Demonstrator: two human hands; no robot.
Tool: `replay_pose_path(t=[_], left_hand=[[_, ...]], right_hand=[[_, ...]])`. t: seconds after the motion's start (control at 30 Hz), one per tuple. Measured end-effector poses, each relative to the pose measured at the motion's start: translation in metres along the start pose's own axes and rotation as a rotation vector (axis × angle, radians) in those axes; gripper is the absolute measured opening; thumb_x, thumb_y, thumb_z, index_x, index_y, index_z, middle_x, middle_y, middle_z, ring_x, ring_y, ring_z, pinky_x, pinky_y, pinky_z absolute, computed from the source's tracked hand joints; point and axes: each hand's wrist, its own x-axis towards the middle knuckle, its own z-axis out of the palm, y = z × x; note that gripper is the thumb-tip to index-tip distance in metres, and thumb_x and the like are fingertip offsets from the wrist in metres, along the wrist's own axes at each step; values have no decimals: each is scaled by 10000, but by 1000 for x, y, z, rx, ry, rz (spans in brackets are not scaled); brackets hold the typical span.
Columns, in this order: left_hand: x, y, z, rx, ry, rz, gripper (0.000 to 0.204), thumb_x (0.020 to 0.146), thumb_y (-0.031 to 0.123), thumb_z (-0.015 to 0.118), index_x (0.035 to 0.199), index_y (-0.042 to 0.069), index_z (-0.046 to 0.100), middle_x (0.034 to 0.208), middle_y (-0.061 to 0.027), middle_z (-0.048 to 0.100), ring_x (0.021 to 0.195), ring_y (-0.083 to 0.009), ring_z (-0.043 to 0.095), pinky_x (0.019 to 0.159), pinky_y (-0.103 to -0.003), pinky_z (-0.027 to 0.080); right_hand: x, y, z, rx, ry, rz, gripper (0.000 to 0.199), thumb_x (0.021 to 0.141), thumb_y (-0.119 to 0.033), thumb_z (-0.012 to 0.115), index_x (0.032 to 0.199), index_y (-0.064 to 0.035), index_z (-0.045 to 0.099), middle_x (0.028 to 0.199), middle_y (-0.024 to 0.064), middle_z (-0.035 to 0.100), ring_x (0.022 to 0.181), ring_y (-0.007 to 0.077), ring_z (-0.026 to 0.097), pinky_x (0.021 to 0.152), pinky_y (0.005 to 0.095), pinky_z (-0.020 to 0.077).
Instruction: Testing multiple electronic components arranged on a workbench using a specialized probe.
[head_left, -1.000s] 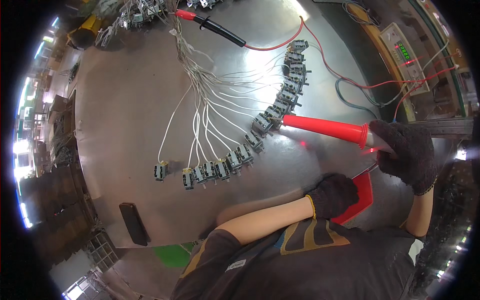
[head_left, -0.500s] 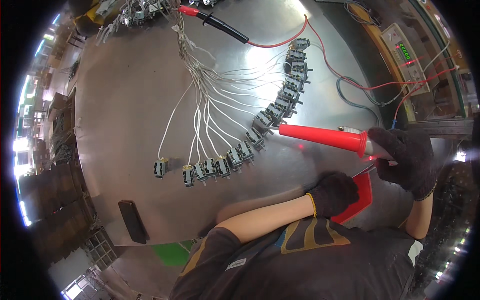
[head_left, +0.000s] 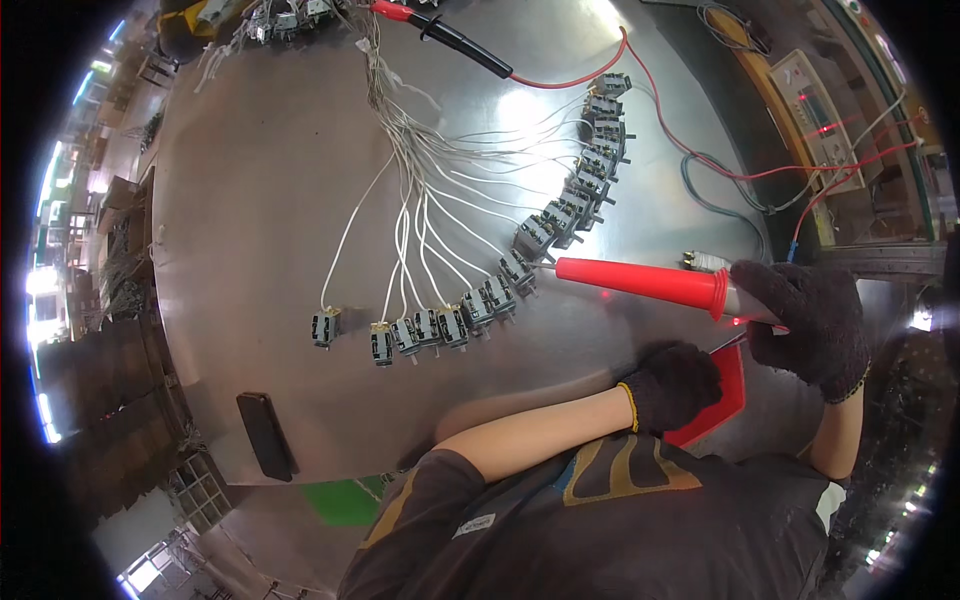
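Observation:
In a black knit glove, my right hand (head_left: 808, 325) grips a high-voltage test probe (head_left: 640, 282) with a red tapered body and a metal rod at its front. The rod's tip is at one of the small grey switches (head_left: 516, 271) in the curved row; whether it touches is hard to tell. My gloved left hand (head_left: 678, 388) is closed low on the right, beside a red flat piece (head_left: 722, 405). A thin metal part shows just past its knuckles, but what the hand holds is hidden. White wires (head_left: 440, 200) run to several switches and gather in a bundle.
A black-and-red clip (head_left: 465, 50) lies at the top, on a red lead. At the right stands a beige tester (head_left: 815, 115) with cables. A dark phone-like slab (head_left: 264, 437) lies near the left front table edge (head_left: 330, 482). More wired parts (head_left: 285, 22) are heaped at the far side.
The probe's tip has moved from one switch to the neighbouring one, nearer me. My left hand has barely shifted. The green digits on the tester no longer show.

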Motion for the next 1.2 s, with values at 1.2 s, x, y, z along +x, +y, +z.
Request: replay_pose_path(t=[1.2], left_hand=[[-5, 0, 11, 46, -7, -13, 136, 875, 198, 627, 914, 153, 749, 999, -117, 702, 972, -321, 695, 736, -455, 582]], right_hand=[[-3, -13, 2, -3, -125, -13, 705, 639, -180, 855, 1328, -170, 705, 1099, 111, 783, 851, 302, 766, 712, 428, 585]])
